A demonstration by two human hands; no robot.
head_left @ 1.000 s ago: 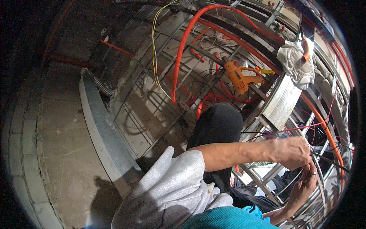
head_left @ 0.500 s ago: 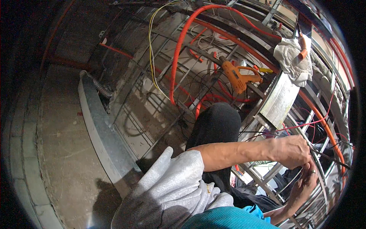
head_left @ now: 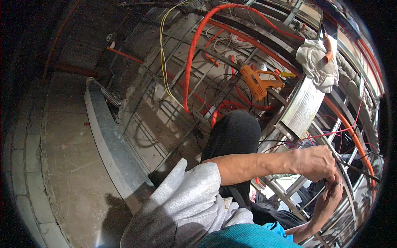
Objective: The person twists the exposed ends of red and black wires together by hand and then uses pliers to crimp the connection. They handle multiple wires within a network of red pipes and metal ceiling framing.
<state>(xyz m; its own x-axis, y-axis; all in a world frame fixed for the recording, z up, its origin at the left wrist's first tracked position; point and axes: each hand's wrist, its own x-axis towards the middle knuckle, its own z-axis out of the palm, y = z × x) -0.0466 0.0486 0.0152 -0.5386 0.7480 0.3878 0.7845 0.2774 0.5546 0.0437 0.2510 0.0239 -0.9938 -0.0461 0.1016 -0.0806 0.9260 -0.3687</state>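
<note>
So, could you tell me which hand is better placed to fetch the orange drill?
Probably the left. The left hand lies above the right hand at the dark wires, nearer the orange drill.

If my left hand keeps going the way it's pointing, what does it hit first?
The left hand points right, fingers on thin dark wires at the metal frame. Those wires come first, then probably the orange conduit; depth is unclear.

The scene is viewed from a single head-worn fisheye camera, aimed steeply downward, close over the forearms (entering from six o'clock). Straight edges are bent toward the rim, and no second view is given.
</note>
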